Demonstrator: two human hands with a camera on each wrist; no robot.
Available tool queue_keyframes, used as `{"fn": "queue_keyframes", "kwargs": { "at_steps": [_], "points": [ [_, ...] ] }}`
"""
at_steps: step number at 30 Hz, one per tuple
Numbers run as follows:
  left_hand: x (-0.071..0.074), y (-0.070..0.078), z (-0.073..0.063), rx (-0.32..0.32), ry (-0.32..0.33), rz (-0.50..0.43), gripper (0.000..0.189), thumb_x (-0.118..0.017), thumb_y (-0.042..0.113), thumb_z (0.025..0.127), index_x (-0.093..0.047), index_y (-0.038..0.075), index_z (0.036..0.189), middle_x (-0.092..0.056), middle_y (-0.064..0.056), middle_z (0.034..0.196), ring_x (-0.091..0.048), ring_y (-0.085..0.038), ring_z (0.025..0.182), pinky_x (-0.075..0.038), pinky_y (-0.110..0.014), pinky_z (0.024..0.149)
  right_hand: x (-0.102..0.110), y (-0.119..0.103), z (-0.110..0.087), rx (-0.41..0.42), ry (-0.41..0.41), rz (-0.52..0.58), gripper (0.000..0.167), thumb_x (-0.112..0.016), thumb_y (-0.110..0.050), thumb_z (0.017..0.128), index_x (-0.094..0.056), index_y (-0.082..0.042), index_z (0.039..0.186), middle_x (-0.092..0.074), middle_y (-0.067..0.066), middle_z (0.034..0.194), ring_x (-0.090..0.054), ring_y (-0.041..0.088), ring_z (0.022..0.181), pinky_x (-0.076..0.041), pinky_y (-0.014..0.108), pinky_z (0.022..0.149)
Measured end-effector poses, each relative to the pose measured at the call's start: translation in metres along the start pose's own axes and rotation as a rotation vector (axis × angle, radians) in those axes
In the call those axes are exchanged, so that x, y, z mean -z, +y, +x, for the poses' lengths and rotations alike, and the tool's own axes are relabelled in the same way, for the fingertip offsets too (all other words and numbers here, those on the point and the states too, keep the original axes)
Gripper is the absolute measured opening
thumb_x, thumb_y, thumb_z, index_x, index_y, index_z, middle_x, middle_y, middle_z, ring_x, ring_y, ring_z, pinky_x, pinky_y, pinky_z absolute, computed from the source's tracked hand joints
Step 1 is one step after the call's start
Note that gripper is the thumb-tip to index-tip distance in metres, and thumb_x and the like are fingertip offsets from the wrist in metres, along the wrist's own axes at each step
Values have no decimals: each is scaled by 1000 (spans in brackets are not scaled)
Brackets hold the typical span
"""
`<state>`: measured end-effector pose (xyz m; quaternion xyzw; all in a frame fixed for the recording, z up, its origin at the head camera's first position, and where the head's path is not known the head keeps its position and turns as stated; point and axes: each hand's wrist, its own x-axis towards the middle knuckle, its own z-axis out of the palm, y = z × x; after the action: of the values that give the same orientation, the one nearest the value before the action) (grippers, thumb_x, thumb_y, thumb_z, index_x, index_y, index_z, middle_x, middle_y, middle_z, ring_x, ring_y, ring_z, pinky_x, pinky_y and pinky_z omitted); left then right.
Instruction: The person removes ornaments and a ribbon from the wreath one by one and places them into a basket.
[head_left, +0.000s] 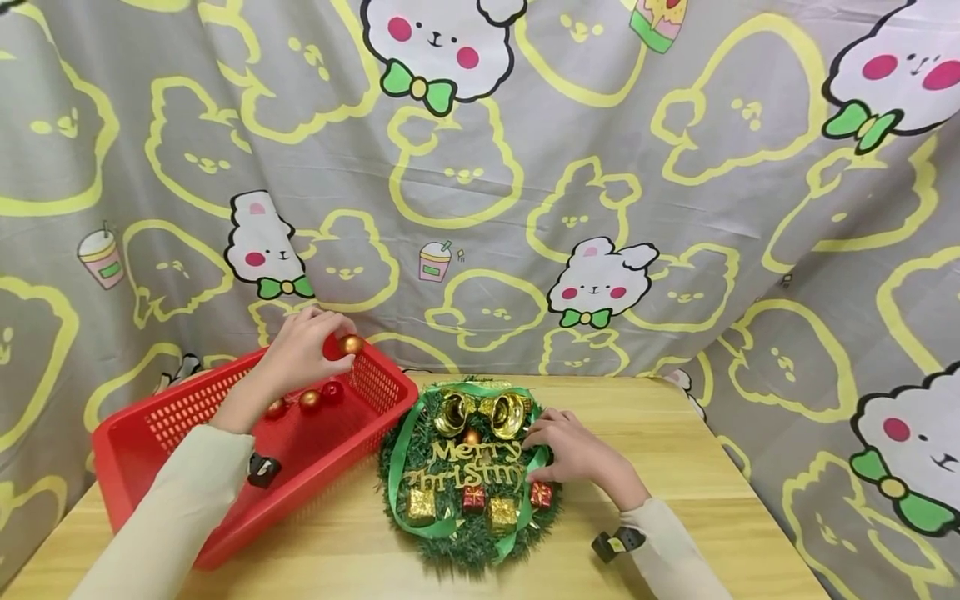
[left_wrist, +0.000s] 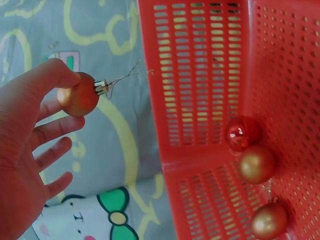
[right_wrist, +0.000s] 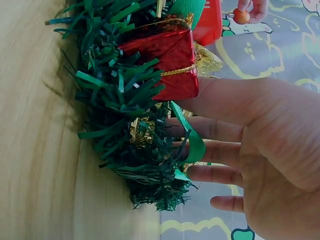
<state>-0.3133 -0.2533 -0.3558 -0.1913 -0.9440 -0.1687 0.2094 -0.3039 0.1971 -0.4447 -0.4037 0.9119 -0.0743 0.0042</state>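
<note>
Between thumb and fingertips my left hand (head_left: 309, 348) pinches a matte gold bauble (left_wrist: 80, 95), its silver cap and thin wire loop sticking out. The bauble is raised at the rim of the red plastic basket (left_wrist: 200, 155). My right hand (head_left: 573, 450) lies at the right edge of a green tinsel wreath (head_left: 442, 537), fingers extended among its foliage and green ribbon (right_wrist: 192, 140). The thumb is right at a small red gift box (right_wrist: 177, 67). Gold bells (head_left: 506, 415), gold "Merry Christmas" lettering (head_left: 465, 475) and an orange-gold bauble (head_left: 471, 437) decorate the wreath.
Inside the basket lie gold baubles (left_wrist: 257, 164) and a shiny red bauble (left_wrist: 242, 133). The basket stands left of the wreath on a wooden table (head_left: 645, 417). Behind hangs a grey curtain (head_left: 480, 250) printed with rabbits and yellow outlines.
</note>
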Motion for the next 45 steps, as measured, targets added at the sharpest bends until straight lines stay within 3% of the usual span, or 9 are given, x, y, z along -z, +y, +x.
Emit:
{"fn": "queue_keyframes", "kwargs": {
  "at_steps": [6,20,27,33,45],
  "points": [
    [-4,-15,-6,16,6,14,29,-82,17,78,-67,12,103,-64,-3,89,-47,-27,96,-35,-48,86,0,2,-2,2,2,9,47,-82,-45,83,-76,-15,118,-70,3,123,-53,23,115,-39,53,100],
    [-32,-30,-24,46,-106,28,31,-84,15,77,-67,11,102,-60,-1,87,-47,-27,100,-36,-48,85,-5,-2,-7,-6,3,30,47,-81,-45,83,-75,-16,119,-70,2,123,-52,23,117,-38,54,102],
    [-46,-32,-23,-26,-79,75,28,-81,14,78,-66,10,101,-66,-3,94,-49,-28,99,-37,-47,82,-3,-2,-6,-3,23,21,46,-81,-45,83,-75,-16,119,-70,2,122,-53,24,117,-39,54,103],
    [-58,-33,-25,-96,-96,152,29,-83,16,77,-65,11,99,-64,0,89,-48,-25,93,-38,-45,77,-3,-2,-5,-9,16,28,47,-81,-45,83,-75,-16,119,-70,2,123,-53,25,118,-38,54,103],
    [-65,-32,-30,-159,-127,210,33,-88,15,75,-64,12,98,-64,0,89,-44,-23,88,-38,-45,74,-3,-4,-5,-28,9,34,45,-82,-42,83,-75,-16,119,-69,1,123,-53,24,119,-38,55,104]
  ]
}}
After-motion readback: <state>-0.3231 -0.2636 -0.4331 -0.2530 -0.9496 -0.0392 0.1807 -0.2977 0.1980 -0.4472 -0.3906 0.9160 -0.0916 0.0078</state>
